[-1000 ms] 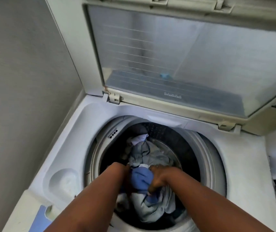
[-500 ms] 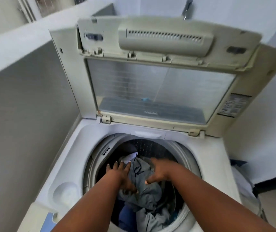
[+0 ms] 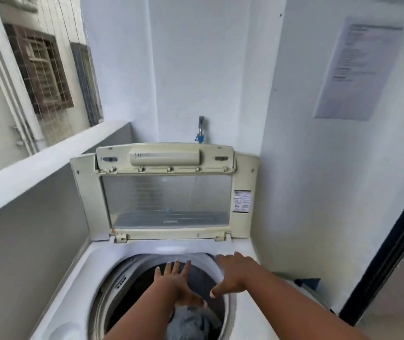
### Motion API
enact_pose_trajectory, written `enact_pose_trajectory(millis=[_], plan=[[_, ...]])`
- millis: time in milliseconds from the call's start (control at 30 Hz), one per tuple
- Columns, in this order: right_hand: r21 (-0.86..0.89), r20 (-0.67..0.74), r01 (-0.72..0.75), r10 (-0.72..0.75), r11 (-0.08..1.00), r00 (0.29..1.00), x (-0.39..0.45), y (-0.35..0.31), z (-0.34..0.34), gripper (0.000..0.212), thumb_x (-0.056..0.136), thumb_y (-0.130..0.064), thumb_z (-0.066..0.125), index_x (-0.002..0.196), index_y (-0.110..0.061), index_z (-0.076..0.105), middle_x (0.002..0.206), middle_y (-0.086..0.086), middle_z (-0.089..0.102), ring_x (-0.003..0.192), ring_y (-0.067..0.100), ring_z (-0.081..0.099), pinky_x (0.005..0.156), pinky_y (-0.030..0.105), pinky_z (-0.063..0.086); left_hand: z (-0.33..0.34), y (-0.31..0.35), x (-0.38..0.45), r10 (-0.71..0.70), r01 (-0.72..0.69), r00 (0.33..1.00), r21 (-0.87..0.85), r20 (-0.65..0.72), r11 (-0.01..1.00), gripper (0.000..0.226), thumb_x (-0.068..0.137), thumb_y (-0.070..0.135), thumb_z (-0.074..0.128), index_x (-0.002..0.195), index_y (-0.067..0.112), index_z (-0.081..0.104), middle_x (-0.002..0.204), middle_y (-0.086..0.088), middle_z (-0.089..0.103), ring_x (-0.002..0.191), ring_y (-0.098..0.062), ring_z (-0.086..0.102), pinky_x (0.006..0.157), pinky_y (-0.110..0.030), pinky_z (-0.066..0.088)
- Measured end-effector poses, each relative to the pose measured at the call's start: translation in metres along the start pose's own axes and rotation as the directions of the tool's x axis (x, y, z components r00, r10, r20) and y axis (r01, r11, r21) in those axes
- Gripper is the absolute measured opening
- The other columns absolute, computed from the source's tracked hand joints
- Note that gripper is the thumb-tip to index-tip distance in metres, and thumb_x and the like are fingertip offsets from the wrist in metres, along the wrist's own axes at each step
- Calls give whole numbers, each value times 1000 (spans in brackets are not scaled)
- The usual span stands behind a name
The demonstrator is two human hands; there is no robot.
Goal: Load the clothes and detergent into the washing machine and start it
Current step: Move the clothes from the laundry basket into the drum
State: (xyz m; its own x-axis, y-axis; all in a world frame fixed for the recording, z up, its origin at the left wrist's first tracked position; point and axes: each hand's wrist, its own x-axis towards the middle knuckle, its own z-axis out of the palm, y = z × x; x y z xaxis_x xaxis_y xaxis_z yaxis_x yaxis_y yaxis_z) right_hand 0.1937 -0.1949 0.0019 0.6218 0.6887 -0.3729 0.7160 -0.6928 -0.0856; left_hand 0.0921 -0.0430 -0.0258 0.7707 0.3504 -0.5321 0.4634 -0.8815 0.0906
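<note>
A white top-loading washing machine [image 3: 78, 285] fills the lower middle of the head view. Its lid [image 3: 166, 200] stands upright at the back, with a clear window. Grey and blue clothes [image 3: 191, 322] lie down in the drum. My left hand [image 3: 175, 283] hovers over the drum opening with fingers spread and nothing in it. My right hand [image 3: 235, 273] is raised over the drum's back right rim, fingers apart and empty. No detergent is in view.
A grey wall [image 3: 24, 253] with a white ledge runs close along the left. A tap [image 3: 201, 130] sticks out of the back wall above the lid. A dark door frame [image 3: 387, 253] stands at the right. Something dark blue [image 3: 309, 282] lies beside the machine's right side.
Both hands have let go of the clothes and lifted out of the drum with fingers spread. The camera has tilted up, showing the back wall and tap.
</note>
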Motion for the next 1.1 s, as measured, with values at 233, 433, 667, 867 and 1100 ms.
enact_pose_trajectory(millis=[233,433,667,867,1100], plan=[[14,-21,-9,10,1000,1000,-83,114,13,106,72,-66,64,153,-23,12,159,8,22,147,32,13,117,47,20,16,142,-25,30,-33,995,-27,-93,999,125,65,84,52,148,27,-22,159,-8,-19,146,-31,-16,117,-55,-7],[-7,-17,-103,103,995,995,-140,235,24,102,73,-68,62,152,-24,15,156,8,28,142,33,21,113,50,25,32,265,-24,99,-92,987,62,-127,994,122,66,82,53,150,30,-18,160,-4,-15,147,-26,-14,118,-52,-6],[107,46,-222,219,969,975,-133,329,47,102,63,-72,61,148,-29,23,150,6,37,137,31,29,107,49,31,41,328,16,117,-114,992,55,-56,992,120,68,79,54,150,29,-18,159,-6,-18,147,-29,-16,117,-52,-8],[34,205,-256,244,966,948,-74,382,74,113,66,-74,60,153,-28,6,159,7,20,146,34,12,112,50,26,62,349,104,100,-101,993,15,65,995,122,67,78,57,150,29,-18,159,-5,-20,146,-29,-17,116,-51,-9],[172,284,-340,284,925,916,19,446,77,116,59,-79,59,152,-28,12,156,4,30,139,29,32,108,43,37,66,369,234,154,-151,978,-26,144,988,121,67,79,55,150,28,-17,159,-4,-20,147,-28,-14,118,-50,-5]])
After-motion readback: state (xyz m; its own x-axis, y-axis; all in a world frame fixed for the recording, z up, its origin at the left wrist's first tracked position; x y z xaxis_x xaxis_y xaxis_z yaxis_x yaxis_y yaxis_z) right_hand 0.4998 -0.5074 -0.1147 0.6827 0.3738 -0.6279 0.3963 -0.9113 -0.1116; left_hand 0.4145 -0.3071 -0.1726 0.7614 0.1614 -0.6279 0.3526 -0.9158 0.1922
